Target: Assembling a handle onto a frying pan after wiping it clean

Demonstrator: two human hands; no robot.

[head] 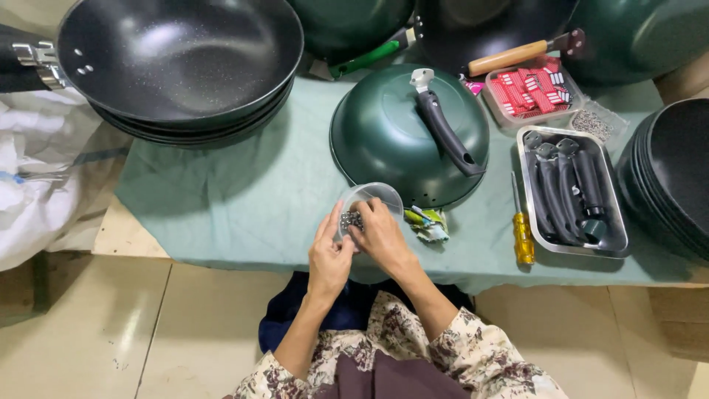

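Left hand (pixel 329 255): fingers curled round the near wall of a small clear plastic cup (pixel 369 201), grip closed on it.
Right hand (pixel 381 235): fingertips pinched together at the cup's mouth, on small metal screws (pixel 351 219); cannot tell how many it grips.
Cup: at the near edge of the counter (pixel 244 199), at 6 o'clock from the upturned green wok (pixel 391 140) with a dark handle (pixel 443 129).
Nearby: yellow-handled screwdriver (pixel 522 235) at 3 o'clock of the hands; metal tray of dark handles (pixel 570 193) beyond it.
Hidden: the cup's base is covered by the hands; the stacked black pans (pixel 177 63) at 11 o'clock are cut off by the frame.
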